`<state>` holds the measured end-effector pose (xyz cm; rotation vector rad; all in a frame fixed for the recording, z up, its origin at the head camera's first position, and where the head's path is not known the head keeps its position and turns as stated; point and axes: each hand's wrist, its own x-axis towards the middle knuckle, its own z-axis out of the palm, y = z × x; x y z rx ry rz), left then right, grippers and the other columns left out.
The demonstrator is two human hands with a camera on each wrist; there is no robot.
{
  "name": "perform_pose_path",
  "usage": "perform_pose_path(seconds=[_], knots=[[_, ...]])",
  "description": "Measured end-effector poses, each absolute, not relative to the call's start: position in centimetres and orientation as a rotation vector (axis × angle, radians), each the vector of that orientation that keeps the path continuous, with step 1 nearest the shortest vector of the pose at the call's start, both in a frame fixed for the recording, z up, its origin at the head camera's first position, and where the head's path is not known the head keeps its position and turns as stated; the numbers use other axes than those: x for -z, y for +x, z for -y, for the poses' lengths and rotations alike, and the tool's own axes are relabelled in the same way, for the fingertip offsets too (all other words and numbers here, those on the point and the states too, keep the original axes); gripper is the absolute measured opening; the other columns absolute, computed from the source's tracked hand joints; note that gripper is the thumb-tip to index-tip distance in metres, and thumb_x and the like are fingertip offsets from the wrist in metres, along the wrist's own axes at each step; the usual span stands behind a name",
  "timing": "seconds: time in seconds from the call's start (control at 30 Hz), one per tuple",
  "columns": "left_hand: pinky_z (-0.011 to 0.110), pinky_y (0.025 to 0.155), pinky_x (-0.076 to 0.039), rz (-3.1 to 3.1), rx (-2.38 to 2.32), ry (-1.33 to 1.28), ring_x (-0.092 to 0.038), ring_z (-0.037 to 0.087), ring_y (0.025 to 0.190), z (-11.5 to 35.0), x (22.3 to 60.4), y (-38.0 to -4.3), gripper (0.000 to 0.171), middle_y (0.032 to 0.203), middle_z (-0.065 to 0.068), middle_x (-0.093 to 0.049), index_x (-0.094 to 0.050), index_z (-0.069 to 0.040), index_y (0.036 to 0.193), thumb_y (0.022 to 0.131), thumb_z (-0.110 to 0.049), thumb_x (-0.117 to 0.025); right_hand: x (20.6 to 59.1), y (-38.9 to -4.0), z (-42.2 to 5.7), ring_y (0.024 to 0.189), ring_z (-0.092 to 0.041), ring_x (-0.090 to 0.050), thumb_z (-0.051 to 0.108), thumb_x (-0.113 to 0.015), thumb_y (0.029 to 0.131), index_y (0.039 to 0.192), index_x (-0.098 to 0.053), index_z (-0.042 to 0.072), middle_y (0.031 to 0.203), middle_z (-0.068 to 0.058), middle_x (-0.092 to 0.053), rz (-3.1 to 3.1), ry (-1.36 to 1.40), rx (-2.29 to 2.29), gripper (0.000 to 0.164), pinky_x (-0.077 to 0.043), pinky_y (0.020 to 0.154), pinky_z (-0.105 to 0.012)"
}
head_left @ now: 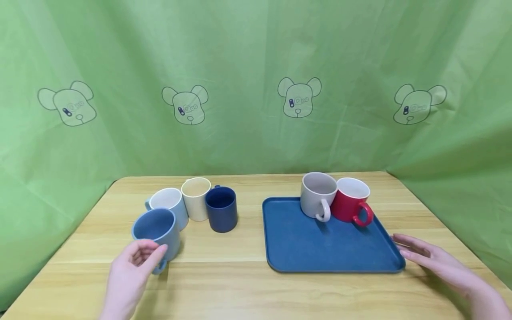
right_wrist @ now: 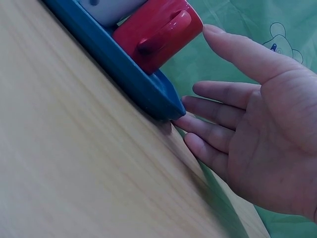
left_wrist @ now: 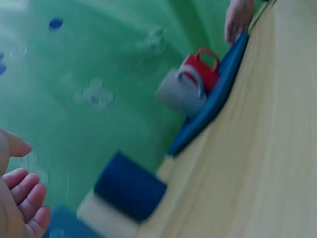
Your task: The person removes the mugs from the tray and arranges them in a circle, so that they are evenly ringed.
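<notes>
My left hand [head_left: 134,271] is by the near side of a grey-blue mug [head_left: 170,240], overlapping it near its handle [head_left: 161,266] in the head view. In the left wrist view the thumb stands apart from loosely bent fingers [left_wrist: 30,201], with nothing between them. My right hand [head_left: 438,262] is at the right edge of a blue tray [head_left: 320,253], its fingers extended and fingertips right at the rim. On the tray's back part stand a light grey mug [head_left: 314,198] and a red mug [head_left: 346,204], white inside, handles toward me.
Behind the grey-blue mug stand a light blue mug [head_left: 182,213] with a white inside, a cream mug [head_left: 194,204] and a navy mug [head_left: 222,215], close together. All rest on a wooden table [head_left: 224,289]. A green curtain [head_left: 248,138] with bear outlines hangs behind.
</notes>
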<state>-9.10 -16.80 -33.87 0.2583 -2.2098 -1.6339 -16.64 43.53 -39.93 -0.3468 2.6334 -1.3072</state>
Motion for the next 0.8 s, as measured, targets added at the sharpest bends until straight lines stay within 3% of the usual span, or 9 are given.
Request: perform_pose_path(seconds=[0.13,0.27,0.53,0.8], knots=[[0.019,0.07,-0.049,2.177,1.711,-0.012,-0.058,0.007,0.075,13.9,32.5,-9.9,0.022,0.084,0.004,-0.063,-0.058,0.007,0.097,0.079,0.001,-0.07,40.0,-16.7,-43.6,0.107,0.017,-0.041,0.018,-0.04,0.1,0.141,-0.026,-0.008,0.122,0.032,-0.042,-2.648,-0.348,1.294,0.05,-0.035,0.077,-0.01],[0.022,0.074,-0.049,2.217,1.776,-0.161,-0.059,0.012,0.078,10.8,31.5,-11.5,0.024,0.087,0.01,-0.063,-0.06,0.005,0.098,0.077,-0.001,-0.072,40.0,-16.7,-43.5,0.107,0.018,-0.039,0.02,-0.041,0.1,0.141,-0.028,-0.006,0.123,0.031,-0.043,-2.655,-0.332,1.288,0.05,-0.036,0.077,-0.01],[0.028,0.077,-0.049,2.23,1.965,-0.398,-0.06,0.02,0.083,4.7,31.2,-15.0,0.025,0.09,0.011,-0.065,-0.06,0.006,0.1,0.081,-0.006,-0.069,39.8,-16.7,-43.5,0.107,0.016,-0.042,0.019,-0.04,0.1,0.141,-0.026,-0.007,0.122,0.033,-0.041,-2.645,-0.342,1.298,0.05,-0.036,0.077,-0.01],[0.029,0.079,-0.049,2.377,1.999,-0.452,-0.061,0.016,0.089,-0.3,32.0,-17.9,0.027,0.096,0.006,-0.067,-0.067,-0.002,0.101,0.083,-0.022,-0.07,39.9,-16.6,-43.5,0.107,0.017,-0.041,0.018,-0.041,0.1,0.141,-0.027,-0.008,0.123,0.032,-0.042,-2.654,-0.345,1.293,0.05,-0.035,0.077,-0.01]])
